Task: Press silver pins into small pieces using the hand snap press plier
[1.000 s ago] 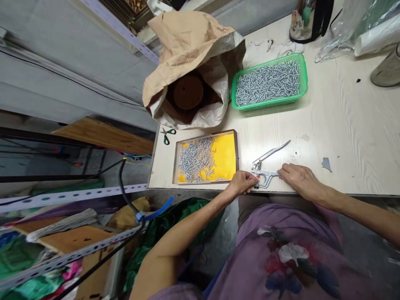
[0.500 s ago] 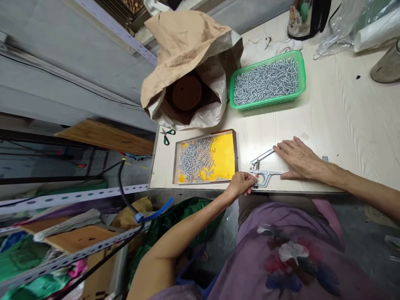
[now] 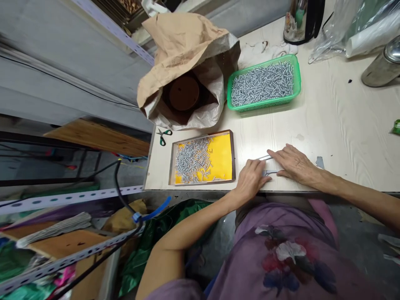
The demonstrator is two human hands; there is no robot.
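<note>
At the front edge of the table my right hand (image 3: 292, 161) holds a pair of metal hand pliers (image 3: 270, 171) by its two spread handles, fingers on the upper one and thumb by the lower one. My left hand (image 3: 251, 180) is closed over the head of the pliers, which it hides. Whether a small part sits in the jaws cannot be seen. Just left of my left hand lies a shallow tray (image 3: 233, 156) with a yellow bottom, its left half heaped with small silvery metal pieces (image 3: 191, 160).
A green plastic basket (image 3: 298, 83) full of small silvery spiral-looking pieces stands farther back. Beside it an open brown sack (image 3: 187, 37) holds a round brown object. Small scissors (image 3: 163, 136) lie at the left edge. A kettle (image 3: 303, 21) and a metal cup (image 3: 379, 66) stand behind.
My left hand has gone from pinching at the jaws to covering the head of the pliers. The pliers and my right hand have shifted slightly. The view has moved a little.
</note>
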